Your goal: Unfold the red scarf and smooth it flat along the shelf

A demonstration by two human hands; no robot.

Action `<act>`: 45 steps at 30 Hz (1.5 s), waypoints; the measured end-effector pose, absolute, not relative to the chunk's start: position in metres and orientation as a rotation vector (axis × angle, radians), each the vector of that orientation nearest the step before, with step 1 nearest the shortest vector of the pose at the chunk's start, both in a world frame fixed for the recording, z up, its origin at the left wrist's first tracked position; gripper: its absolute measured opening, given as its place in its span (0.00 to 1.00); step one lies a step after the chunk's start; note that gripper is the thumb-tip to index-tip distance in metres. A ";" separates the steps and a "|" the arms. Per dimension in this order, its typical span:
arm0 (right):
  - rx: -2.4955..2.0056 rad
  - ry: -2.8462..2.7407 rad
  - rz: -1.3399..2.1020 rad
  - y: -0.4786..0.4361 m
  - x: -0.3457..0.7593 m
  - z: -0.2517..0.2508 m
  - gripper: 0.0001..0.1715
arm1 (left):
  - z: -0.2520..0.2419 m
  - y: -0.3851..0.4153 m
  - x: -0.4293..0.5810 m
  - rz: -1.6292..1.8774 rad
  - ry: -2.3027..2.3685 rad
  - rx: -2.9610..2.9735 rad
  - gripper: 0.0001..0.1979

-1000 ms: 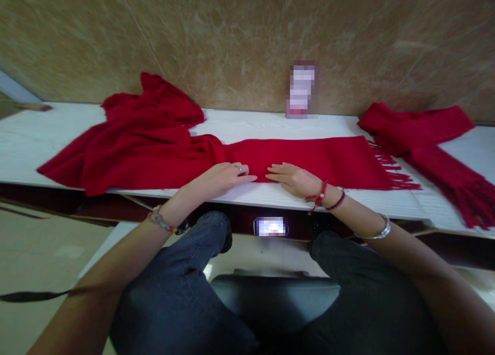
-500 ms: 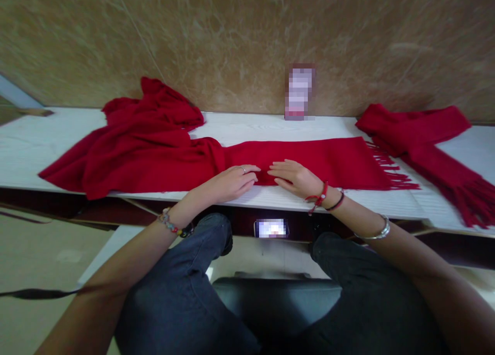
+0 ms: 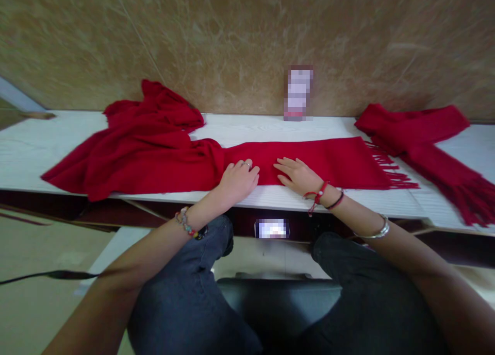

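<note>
A red scarf point(image 3: 328, 162) lies along the white table, its right part flat and folded lengthwise, with fringe at the right end. The left part is bunched into loose folds. My left hand point(image 3: 238, 181) rests on the flat part beside the bunched folds, fingers slightly bent and apart. To its right, my right hand point(image 3: 297, 173) lies palm down on the same cloth, fingers spread. Neither hand grips the fabric. A second red scarf point(image 3: 417, 138) with fringe lies folded over itself at the right, apart from both hands.
Behind the white table point(image 3: 240, 122) rises a brown marbled wall point(image 3: 216, 46). A blurred-out upright item point(image 3: 298, 93) leans against it. A phone with a lit screen point(image 3: 271, 228) sits below the table's front edge, between my knees.
My left hand has turned, its fingers now pointing more toward the wall and spread on the cloth. My right hand has shifted slightly right. The scarves lie nearly the same.
</note>
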State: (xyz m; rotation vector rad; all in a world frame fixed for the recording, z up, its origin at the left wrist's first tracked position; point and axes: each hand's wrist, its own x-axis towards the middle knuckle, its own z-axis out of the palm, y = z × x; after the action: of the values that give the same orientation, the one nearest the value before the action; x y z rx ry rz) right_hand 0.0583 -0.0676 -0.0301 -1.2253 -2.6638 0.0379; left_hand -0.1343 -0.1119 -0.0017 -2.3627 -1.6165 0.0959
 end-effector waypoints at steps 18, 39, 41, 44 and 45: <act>-1.376 -2.594 -0.030 -0.070 0.062 -0.031 0.28 | -0.009 -0.093 -0.128 0.184 -1.990 -2.653 0.37; -1.429 -2.630 -0.106 -0.067 0.062 -0.033 0.29 | -0.015 -0.082 -0.126 0.083 -1.896 -2.647 0.39; -1.431 -2.645 -0.111 -0.067 0.062 -0.032 0.29 | -0.012 -0.083 -0.125 0.099 -1.903 -2.652 0.40; -1.430 -2.670 -0.119 -0.065 0.063 -0.028 0.29 | -0.011 -0.083 -0.123 0.110 -1.913 -2.654 0.42; -1.425 -2.683 -0.121 -0.063 0.063 -0.026 0.28 | -0.012 -0.083 -0.123 0.106 -1.912 -2.651 0.42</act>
State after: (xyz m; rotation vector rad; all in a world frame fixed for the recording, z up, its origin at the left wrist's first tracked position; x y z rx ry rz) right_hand 0.0628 -0.0635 -0.0261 -1.4249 -2.6829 -0.1208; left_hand -0.1226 -0.0835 -0.0118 -2.6513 -1.9119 0.1060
